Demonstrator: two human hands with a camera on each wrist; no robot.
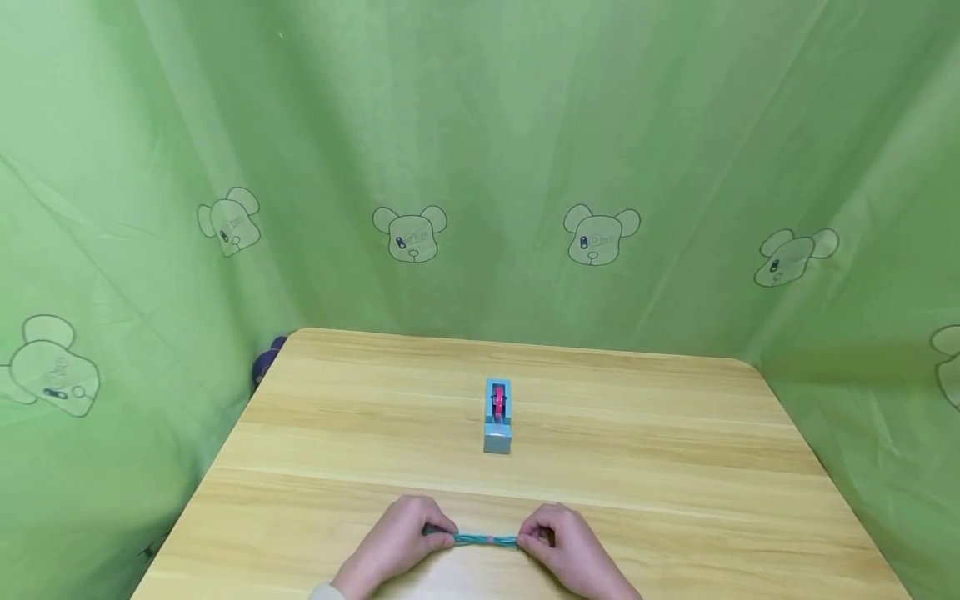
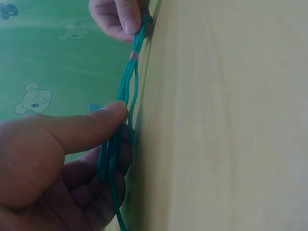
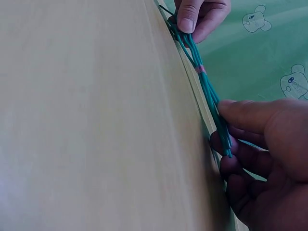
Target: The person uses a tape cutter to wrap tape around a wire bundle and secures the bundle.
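A folded bundle of thin teal cord (image 1: 472, 540) is stretched sideways between the two hands, low over the front of the table. Pink tape (image 2: 134, 55) wraps its middle. My left hand (image 1: 405, 533) pinches one end between thumb and fingers; in the left wrist view a loose strand hangs down past the fingers. At the other end, my right hand (image 1: 566, 546) pinches the bundle, and its folded loops (image 3: 225, 139) show between thumb and fingertips in the right wrist view. Beyond the hands stands a blue tape dispenser (image 1: 498, 437) with a pink roll (image 1: 498, 402).
The wooden table (image 1: 637, 433) spreads around the hands. Green curtains (image 1: 495, 125) with bear-head prints enclose its back and both sides. Something dark purple (image 1: 266, 360) shows past the table's back left corner.
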